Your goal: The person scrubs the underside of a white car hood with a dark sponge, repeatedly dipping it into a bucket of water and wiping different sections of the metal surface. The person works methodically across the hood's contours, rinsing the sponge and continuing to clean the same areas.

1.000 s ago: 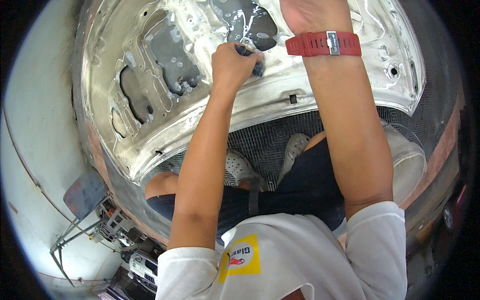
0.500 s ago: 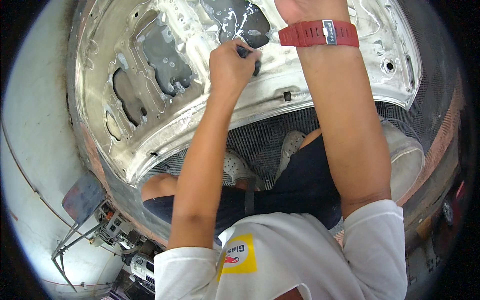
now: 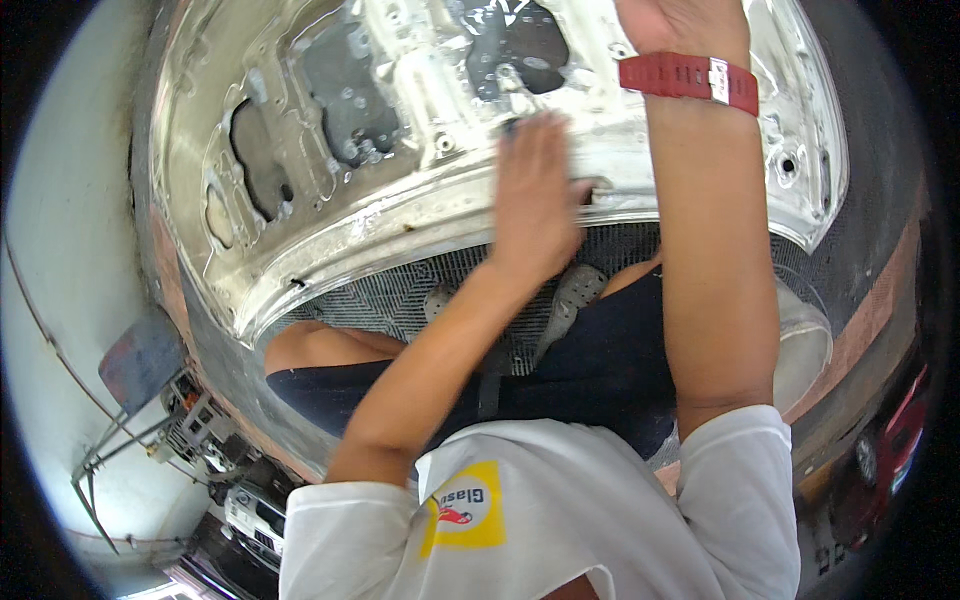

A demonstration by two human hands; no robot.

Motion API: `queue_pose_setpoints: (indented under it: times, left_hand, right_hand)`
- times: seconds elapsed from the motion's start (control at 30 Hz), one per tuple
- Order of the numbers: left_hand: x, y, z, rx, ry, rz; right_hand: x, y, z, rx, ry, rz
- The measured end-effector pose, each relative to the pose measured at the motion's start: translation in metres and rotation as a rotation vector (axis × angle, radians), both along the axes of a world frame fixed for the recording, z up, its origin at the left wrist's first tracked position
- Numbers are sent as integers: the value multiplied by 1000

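Before me lies a wet, whitish car hood (image 3: 440, 210), inner side up, with cut-out openings and streaks of suds. My left hand (image 3: 538, 205) lies on its near edge, fingers stretched forward and smeared by motion. A small dark pad (image 3: 512, 127) shows at the fingertips, mostly covered by them. My right hand (image 3: 690, 22) is over the hood at the top of the picture, beyond a red wristband (image 3: 690, 80). Its fingers are cut off by the picture's edge, so what it touches is hidden.
A whitish bucket (image 3: 803, 335) stands beside my right leg. Ribbed dark matting (image 3: 400, 290) covers the floor under my shoes. To the left are a pale wall (image 3: 70, 200) and a metal stand with machine parts (image 3: 200, 425); a red car (image 3: 885, 440) is at the far right.
My left hand has come nearer and to the right, from the cut-outs to the hood's near edge, its fingers straightening from a pinch round the dark pad. My right arm has shifted right in view.
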State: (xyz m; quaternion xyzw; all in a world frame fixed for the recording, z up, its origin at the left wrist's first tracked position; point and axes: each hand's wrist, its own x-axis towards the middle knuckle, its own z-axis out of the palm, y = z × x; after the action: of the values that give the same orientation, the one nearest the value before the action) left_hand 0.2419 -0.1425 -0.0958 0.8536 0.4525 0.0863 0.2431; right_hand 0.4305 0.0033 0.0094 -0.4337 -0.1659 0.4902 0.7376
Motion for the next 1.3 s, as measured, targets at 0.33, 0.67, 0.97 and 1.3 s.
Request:
queue_pose_setpoints:
  times: [0.33,0.67,0.97,1.3]
  left_hand:
    - [-105,25,33,35,174,-35]
    - [-85,33,32,-237,-172,228]
    - [-151,110,108,-918,-1115,624]
    - [-114,107,133,-1125,-1484,447]
  right_hand:
    - [-17,-6,11,-65,-80,-31]
    - [-43,-2,6,-69,-121,97]
    - [-118,-11,-19,16,-866,915]
    - [-139,-40,-8,-47,-728,509]
